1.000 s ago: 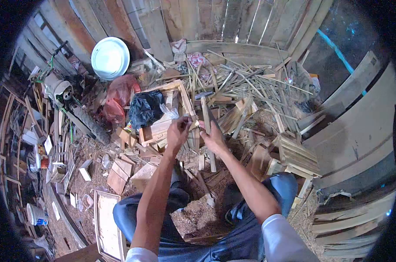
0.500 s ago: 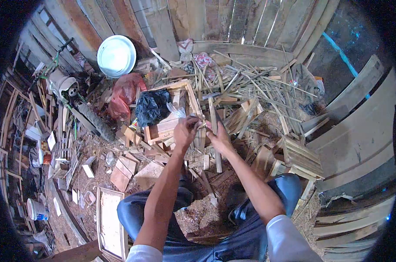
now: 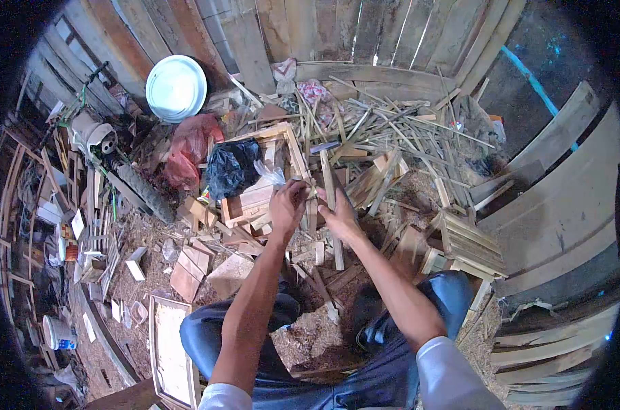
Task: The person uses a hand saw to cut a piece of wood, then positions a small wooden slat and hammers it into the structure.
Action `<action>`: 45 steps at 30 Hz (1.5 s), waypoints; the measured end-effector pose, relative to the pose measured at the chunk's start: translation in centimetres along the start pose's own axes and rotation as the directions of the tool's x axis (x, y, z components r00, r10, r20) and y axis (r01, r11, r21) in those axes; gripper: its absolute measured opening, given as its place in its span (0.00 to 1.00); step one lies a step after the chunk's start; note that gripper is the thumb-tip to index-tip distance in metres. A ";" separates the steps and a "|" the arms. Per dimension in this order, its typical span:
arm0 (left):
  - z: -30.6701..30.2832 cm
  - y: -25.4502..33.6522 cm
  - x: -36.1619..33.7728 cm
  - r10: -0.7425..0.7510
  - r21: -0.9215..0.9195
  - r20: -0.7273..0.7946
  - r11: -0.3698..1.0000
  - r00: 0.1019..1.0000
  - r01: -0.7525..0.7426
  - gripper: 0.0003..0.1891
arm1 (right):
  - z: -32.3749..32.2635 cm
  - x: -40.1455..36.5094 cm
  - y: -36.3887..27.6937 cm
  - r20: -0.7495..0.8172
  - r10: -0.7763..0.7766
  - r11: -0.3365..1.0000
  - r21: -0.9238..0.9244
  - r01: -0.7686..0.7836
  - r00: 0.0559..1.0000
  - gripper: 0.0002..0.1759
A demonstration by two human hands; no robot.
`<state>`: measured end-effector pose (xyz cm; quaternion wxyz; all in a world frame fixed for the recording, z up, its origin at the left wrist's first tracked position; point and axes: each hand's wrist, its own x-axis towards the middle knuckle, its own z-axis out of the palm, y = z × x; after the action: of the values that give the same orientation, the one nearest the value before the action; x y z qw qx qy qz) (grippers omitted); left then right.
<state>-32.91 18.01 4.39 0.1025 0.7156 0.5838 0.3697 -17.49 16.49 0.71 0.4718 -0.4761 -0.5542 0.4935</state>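
My left hand [image 3: 289, 206] is closed in a pinch in the middle of the view, in front of the wooden frame. Something small and pale shows at its fingertips, too small to name. Close beside it, my right hand [image 3: 340, 217] is closed around a hammer [image 3: 329, 179] with a long wooden handle; the dark head points away from me and the handle end hangs down past my wrist. The right thumb reaches toward the left fingertips. Just beyond my left hand lies a wooden frame or drawer [image 3: 298, 152], with a black plastic bag [image 3: 233, 167] on it.
Thin wood strips [image 3: 405, 130] lie heaped at the back right. A slatted wooden box [image 3: 467, 242] stands by my right knee, a framed panel [image 3: 170, 348] by my left. A motorbike wheel [image 3: 143, 191], red bag [image 3: 192, 150] and white basin [image 3: 176, 89] are at left.
The view has shifted slightly. My left fingers have changed their pinch a little at the small pale thing. My right hand still holds the hammer, nearly in place.
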 end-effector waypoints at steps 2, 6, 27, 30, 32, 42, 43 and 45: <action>0.0 -0.3 0.2 0.001 -0.009 -0.022 1.000 1.000 -0.001 0.11 | -0.1 -0.2 -1.1 0.008 -0.007 1.000 -0.026 0.007 1.000 0.26; 0.1 -0.5 0.1 0.013 -0.037 -0.076 0.999 0.997 -0.016 0.13 | -0.5 -0.3 -2.7 0.054 0.055 0.989 -0.142 -0.047 0.997 0.27; -0.2 0.4 0.1 0.081 0.047 -0.016 0.996 0.997 -0.080 0.10 | -0.3 -0.7 -3.0 0.040 -0.025 0.979 -0.203 0.033 0.999 0.18; 0.4 -0.2 -0.3 0.109 0.139 0.007 0.984 0.994 -0.109 0.11 | -0.3 -0.6 -3.1 0.043 0.020 0.965 -0.264 -0.008 0.999 0.19; 0.6 -0.6 -0.3 0.126 0.116 0.018 0.985 0.992 -0.127 0.10 | -0.5 -0.7 -3.1 0.064 0.017 0.965 -0.264 0.001 0.998 0.19; -0.4 0.1 -0.1 0.097 0.011 -0.013 0.995 0.995 -0.097 0.07 | -2.0 -3.6 -7.7 -0.116 0.146 0.811 -0.555 -0.186 0.982 0.24; -0.4 0.1 -0.2 0.094 0.010 -0.015 0.996 0.995 -0.094 0.07 | -2.0 -4.1 -8.0 -0.130 0.079 0.799 -0.584 -0.141 0.988 0.21; -0.3 0.2 -0.3 0.064 0.031 -0.012 0.997 0.998 -0.064 0.06 | -2.0 -5.1 -7.9 -0.130 0.179 0.763 -0.607 -0.221 0.975 0.20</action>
<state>-32.99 17.62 4.62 0.0758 0.7330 0.5667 0.3685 -15.50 11.11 8.43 0.2522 -0.6760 -0.6157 0.3168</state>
